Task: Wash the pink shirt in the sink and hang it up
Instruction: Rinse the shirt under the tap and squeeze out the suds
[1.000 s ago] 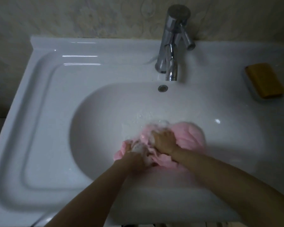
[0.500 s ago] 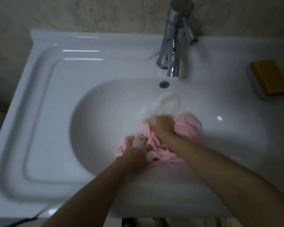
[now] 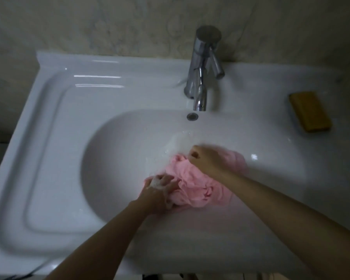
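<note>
Left hand (image 3: 160, 191) and right hand (image 3: 205, 159) grip pink shirt (image 3: 192, 186) — bunched between them

No readable text, labels, brands or numbers in view. Nothing legible on the tap (image 3: 202, 63), sink (image 3: 109, 65), soap bar (image 3: 309, 111) or shirt (image 3: 194, 182). The frame is dim and slightly blurred.

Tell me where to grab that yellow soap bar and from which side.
Probably pinch the soap bar across its two long sides, coming down from above: it lies flat on the sink ledge, with its top and sides exposed.
</note>
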